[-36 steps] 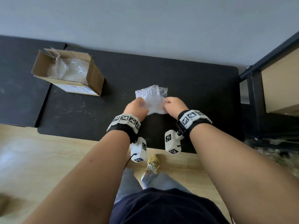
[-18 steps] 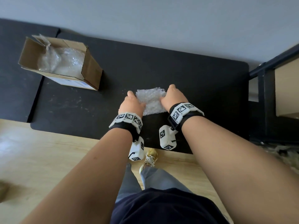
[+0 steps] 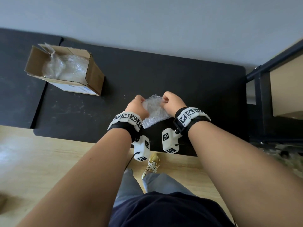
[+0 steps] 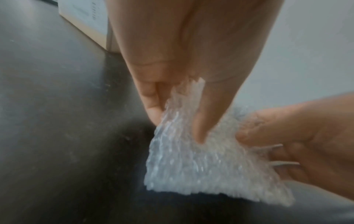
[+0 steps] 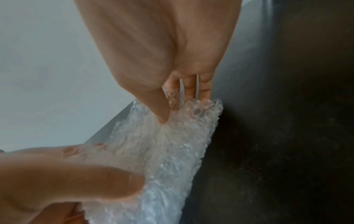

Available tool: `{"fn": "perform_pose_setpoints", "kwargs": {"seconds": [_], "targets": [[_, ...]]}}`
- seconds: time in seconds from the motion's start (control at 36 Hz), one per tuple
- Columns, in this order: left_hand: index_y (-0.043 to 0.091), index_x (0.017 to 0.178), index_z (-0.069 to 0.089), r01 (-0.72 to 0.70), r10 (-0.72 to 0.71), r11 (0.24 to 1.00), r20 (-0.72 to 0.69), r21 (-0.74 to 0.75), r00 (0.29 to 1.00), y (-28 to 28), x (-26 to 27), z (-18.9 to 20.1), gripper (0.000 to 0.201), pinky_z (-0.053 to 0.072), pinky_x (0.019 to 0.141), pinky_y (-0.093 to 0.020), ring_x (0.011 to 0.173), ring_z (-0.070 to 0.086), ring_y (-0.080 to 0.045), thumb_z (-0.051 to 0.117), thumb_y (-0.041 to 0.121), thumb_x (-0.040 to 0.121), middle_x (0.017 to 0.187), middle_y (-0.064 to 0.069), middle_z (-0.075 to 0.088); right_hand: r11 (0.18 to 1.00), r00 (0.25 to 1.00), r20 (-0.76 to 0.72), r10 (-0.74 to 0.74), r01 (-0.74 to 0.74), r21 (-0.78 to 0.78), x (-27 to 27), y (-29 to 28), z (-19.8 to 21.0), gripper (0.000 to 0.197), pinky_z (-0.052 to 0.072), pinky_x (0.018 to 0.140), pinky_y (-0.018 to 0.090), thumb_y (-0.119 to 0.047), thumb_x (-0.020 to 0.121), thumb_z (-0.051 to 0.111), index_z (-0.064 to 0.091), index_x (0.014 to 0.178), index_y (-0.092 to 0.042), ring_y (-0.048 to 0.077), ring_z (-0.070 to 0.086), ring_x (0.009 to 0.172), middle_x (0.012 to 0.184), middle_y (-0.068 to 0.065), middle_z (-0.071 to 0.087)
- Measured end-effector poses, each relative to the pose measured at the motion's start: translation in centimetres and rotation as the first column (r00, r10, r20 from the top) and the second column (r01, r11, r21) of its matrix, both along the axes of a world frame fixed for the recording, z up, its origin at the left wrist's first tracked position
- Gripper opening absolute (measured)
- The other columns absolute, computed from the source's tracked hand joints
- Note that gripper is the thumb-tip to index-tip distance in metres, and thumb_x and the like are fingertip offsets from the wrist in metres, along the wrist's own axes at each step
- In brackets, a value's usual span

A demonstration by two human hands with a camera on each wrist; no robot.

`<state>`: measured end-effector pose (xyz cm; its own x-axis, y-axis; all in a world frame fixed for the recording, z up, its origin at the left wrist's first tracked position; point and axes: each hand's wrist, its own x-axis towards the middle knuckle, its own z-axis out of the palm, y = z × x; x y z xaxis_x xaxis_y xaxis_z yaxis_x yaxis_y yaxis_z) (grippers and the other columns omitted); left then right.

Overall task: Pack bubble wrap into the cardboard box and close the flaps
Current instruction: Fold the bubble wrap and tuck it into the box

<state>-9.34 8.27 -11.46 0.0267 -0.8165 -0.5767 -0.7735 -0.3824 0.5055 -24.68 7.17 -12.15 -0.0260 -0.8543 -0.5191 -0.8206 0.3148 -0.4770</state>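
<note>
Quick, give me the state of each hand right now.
Left hand: closed, pinching the bubble wrap at its left edge.
Right hand: closed, pinching the same bubble wrap at its right edge.

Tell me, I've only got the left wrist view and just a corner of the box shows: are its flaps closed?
Observer: No. In the head view the cardboard box stands on the black table, left of the hands, with its flaps open.
Operator: Anything inside it?
Observer: Yes, some packed wrap, clear and crumpled, lies in it.
Operator: How does the right hand grip the sheet?
Observer: The right wrist view shows the right hand pinching the top edge of the bubble wrap sheet, thumb in front, fingers behind.
</note>
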Motion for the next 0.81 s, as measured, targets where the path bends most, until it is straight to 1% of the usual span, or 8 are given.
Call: {"fn": "perform_pose_setpoints", "kwargs": {"seconds": [0.06,0.14,0.22,0.31,0.44,0.56,0.64,0.81], "targets": [[0.020,0.129,0.053,-0.008,0.009,1.000,-0.076,0.019,0.997,-0.1,0.1,0.8,0.063,0.044,0.078,-0.025,0.102,0.059,-0.018,0.079,0.013,0.072,0.112,0.001,0.061,0.999,0.999,0.011,0.037,-0.036,-0.023,0.1,0.0,0.9,0.015,0.042,0.064,0.036,-0.007,0.089,0.046,0.045,0.080,-0.019,0.023,0.048,0.070,0.078,0.001,0.049],[0.015,0.087,0.067,-0.074,0.077,0.997,-0.154,0.023,0.985,-0.5,0.4,2.5,0.018,0.043,0.060,-0.025,0.068,0.055,-0.013,0.074,0.027,0.076,0.075,0.002,0.059,0.994,0.998,0.012,0.062,-0.061,-0.087,0.5,-0.2,2.3,0.013,0.044,0.065,0.038,-0.008,0.089,0.044,0.049,0.082,-0.018,0.024,0.049,0.071,0.079,0.002,0.051],[0.007,0.072,0.068,-0.187,0.184,0.982,-0.171,0.000,0.968,-0.6,0.8,4.0,0.012,0.042,0.054,-0.026,0.057,0.050,-0.016,0.065,0.017,0.078,0.063,-0.002,0.055,0.979,0.999,0.031,0.019,-0.012,-0.205,0.7,0.1,3.5,0.007,0.048,0.073,0.037,-0.013,0.089,0.053,0.054,0.091,-0.020,0.020,0.055,0.081,0.091,-0.001,0.056],[0.012,0.053,0.048,-0.297,0.286,0.953,-0.149,-0.055,0.946,-0.6,2.0,5.3,0.028,0.034,0.047,-0.022,0.052,0.044,-0.020,0.059,0.009,0.079,0.053,-0.001,0.045,0.910,0.996,0.016,-0.082,0.082,-0.406,1.3,0.0,4.9,0.022,0.049,0.078,0.034,-0.021,0.084,0.066,0.057,0.103,-0.018,0.017,0.053,0.092,0.103,0.000,0.054],[0.014,0.082,0.063,-0.393,0.355,0.911,-0.248,-0.122,0.901,-0.9,4.3,7.6,0.006,0.041,0.058,-0.026,0.073,0.057,-0.020,0.066,0.019,0.085,0.071,0.001,0.058,0.917,0.991,0.110,0.072,-0.022,-0.399,4.2,-0.4,7.7,0.026,0.052,0.087,0.037,-0.031,0.074,0.076,0.067,0.097,-0.025,0.012,0.061,0.094,0.104,-0.007,0.067],[0.011,0.110,0.064,-0.432,0.354,0.886,-0.356,-0.170,0.865,-0.8,5.5,9.2,0.026,0.047,0.071,-0.026,0.086,0.061,-0.017,0.068,0.021,0.087,0.090,0.001,0.064,0.941,0.981,0.064,0.180,-0.153,-0.303,6.4,0.2,8.7,0.059,0.047,0.099,0.040,-0.040,0.071,0.078,0.059,0.126,-0.029,0.017,0.058,0.116,0.128,-0.005,0.061],[0.009,0.123,0.060,-0.463,0.365,0.869,-0.404,-0.175,0.839,-0.7,6.2,9.7,0.043,0.051,0.085,-0.029,0.101,0.064,-0.019,0.072,0.021,0.083,0.114,-0.005,0.066,0.940,0.984,0.049,0.174,-0.151,-0.307,7.5,0.5,9.0,0.049,0.047,0.096,0.039,-0.032,0.077,0.073,0.059,0.123,-0.024,0.019,0.059,0.111,0.122,-0.003,0.063],[0.018,0.122,0.054,-0.416,0.278,0.866,-0.425,-0.278,0.861,-0.3,8.7,10.4,0.046,0.044,0.071,-0.020,0.090,0.060,-0.014,0.072,0.012,0.080,0.103,0.000,0.060,0.941,0.988,0.033,0.149,-0.131,-0.312,10.1,0.5,10.5,0.027,0.049,0.086,0.034,-0.016,0.085,0.066,0.066,0.111,-0.017,0.021,0.062,0.101,0.108,0.002,0.067]]}}
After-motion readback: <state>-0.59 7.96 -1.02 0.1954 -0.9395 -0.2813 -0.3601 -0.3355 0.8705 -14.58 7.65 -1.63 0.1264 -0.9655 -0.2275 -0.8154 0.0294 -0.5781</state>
